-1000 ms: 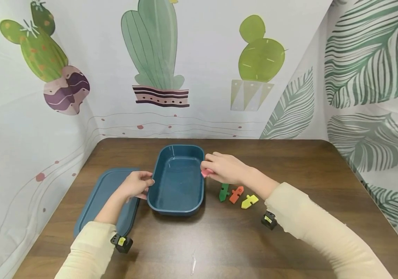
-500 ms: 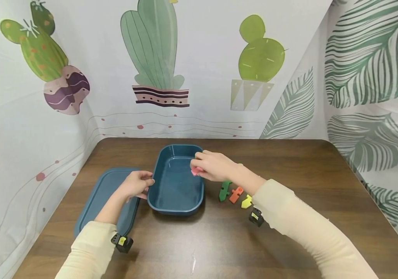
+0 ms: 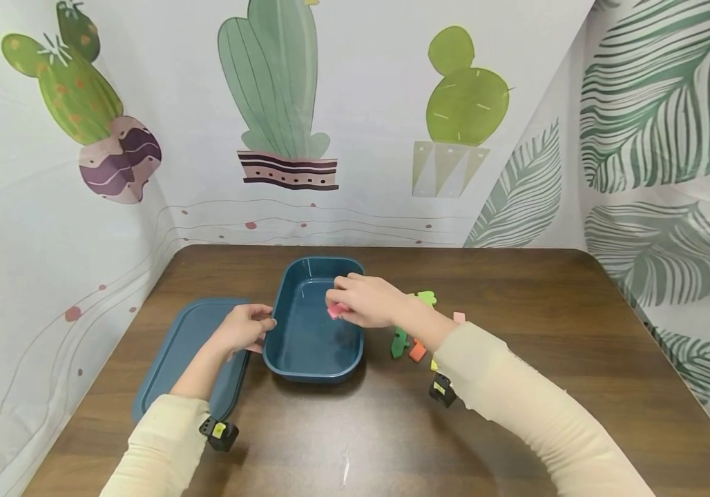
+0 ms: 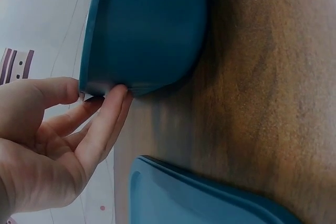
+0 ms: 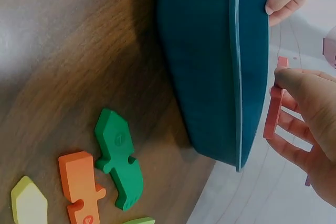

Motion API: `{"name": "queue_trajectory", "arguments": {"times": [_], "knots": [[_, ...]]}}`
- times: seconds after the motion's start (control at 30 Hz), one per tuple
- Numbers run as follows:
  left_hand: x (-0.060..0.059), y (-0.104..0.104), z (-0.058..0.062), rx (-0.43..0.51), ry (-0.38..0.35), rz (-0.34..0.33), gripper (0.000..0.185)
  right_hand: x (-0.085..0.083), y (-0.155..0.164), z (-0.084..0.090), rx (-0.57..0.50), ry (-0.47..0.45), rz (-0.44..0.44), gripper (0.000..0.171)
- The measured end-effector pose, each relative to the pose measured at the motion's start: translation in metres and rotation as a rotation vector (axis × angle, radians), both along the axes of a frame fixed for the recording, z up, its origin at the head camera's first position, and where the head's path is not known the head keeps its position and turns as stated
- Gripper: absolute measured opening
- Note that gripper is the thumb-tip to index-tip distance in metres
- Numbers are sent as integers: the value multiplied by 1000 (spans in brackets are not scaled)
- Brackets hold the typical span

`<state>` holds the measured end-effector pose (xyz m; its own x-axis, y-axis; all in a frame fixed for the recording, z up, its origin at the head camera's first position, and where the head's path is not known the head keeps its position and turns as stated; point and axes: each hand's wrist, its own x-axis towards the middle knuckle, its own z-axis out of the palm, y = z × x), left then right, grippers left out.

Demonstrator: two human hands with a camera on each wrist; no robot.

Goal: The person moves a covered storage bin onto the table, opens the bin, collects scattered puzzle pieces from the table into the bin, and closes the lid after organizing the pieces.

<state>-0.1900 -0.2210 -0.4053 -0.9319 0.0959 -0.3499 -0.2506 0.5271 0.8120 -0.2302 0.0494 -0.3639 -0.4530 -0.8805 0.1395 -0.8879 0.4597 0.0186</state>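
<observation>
My left hand (image 3: pixel 243 330) holds the left rim of a deep blue plastic box (image 3: pixel 314 338). In the left wrist view, the thumb lies at the rim and the fingers rest against the outer wall (image 4: pixel 147 30). Over the inside of the box is my right hand (image 3: pixel 367 300), pinching a small pink puzzle piece (image 3: pixel 337 310). The right wrist view shows this piece (image 5: pixel 274 111) edge-on between thumb and fingers, above the rim. On the table lie a green puzzle piece (image 5: pixel 121 156), an orange one (image 5: pixel 81 182) and a yellow one (image 5: pixel 29 203).
A flat blue lid (image 3: pixel 187 359) lies left of the box, under my left forearm. Partly hidden behind the right arm are a light green piece (image 3: pixel 427 298) and another pink piece (image 3: pixel 458 317). A patterned cloth (image 3: pixel 367 138) hangs behind the wooden table (image 3: pixel 355 435).
My right hand has moved left with the pink puzzle piece, from the box's right rim to over its inside. The left hand and the box have stayed in place.
</observation>
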Motion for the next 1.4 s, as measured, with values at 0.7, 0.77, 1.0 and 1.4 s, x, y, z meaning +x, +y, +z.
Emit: {"name": "queue_trajectory", "arguments": {"times": [0.7, 0.77, 1.0, 1.4], "knots": [[0, 1, 3, -19, 4, 23, 45, 8, -30, -1, 51, -43, 19, 18], [0, 1, 3, -21, 4, 25, 45, 9, -32, -1, 65, -42, 13, 19], [0, 1, 3, -19, 3, 21, 45, 10, -39, -2, 90, -52, -7, 20], [0, 1, 2, -14, 4, 16, 44, 11, -48, -4, 130, -83, -20, 22]]}}
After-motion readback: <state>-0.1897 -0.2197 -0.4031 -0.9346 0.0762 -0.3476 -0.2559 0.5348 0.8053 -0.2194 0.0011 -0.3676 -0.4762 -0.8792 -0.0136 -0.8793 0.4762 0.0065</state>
